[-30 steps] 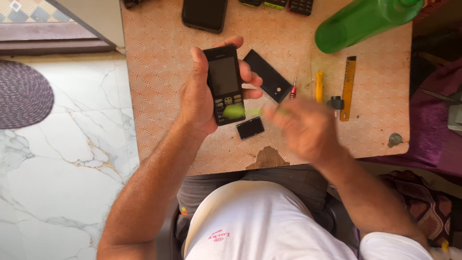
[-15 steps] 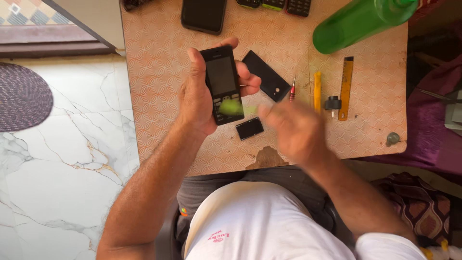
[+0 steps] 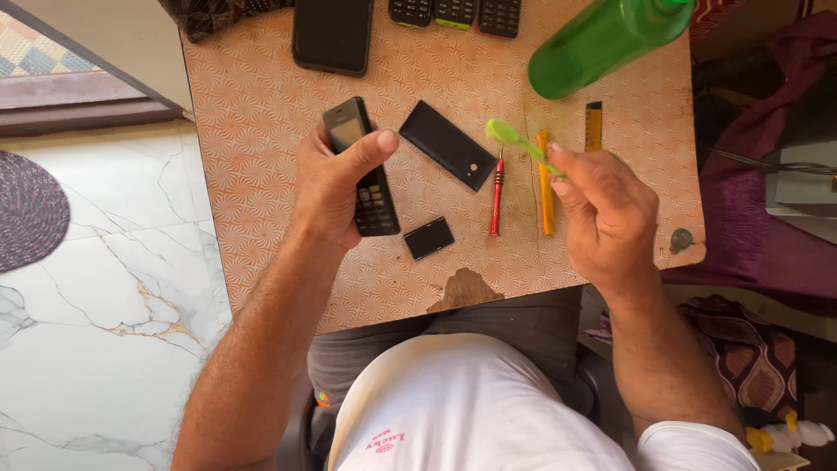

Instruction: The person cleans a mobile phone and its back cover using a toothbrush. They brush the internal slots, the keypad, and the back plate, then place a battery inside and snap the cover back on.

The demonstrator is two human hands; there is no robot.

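Two things are in hand: a black keypad phone (image 3: 360, 170) in the left hand (image 3: 336, 187) and a green toothbrush (image 3: 520, 144) in the right hand (image 3: 606, 214). The phone sits above the table (image 3: 261, 174), thumb across its front, fingers wrapped behind, tilted w/ the screen end away from the person, prob. so the face is steady and open to view. The right hand's fingers pinch the brush handle at its near end, brush head pointing up-left toward the phone, apart from it; a light fingertip hold like that suits fine strokes. Just beside the phone, a flat black back cover (image 3: 446, 145) lies at an angle, and a small black battery (image 3: 429, 238) rests near the left wrist, both w/in easy reach. A red screwdriver (image 3: 496, 194) and a yellow tool (image 3: 545, 187) lie side by side between the hands, handles toward the person. Farther out: a green bottle (image 3: 602, 44) on its side at the far right, a black smartphone (image 3: 332, 35) face down, and more keypad phones (image 3: 455, 12) lined along the far edge, kept clear of the working spot. A round mat (image 3: 30, 209) lies on the marble floor (image 3: 96, 349).
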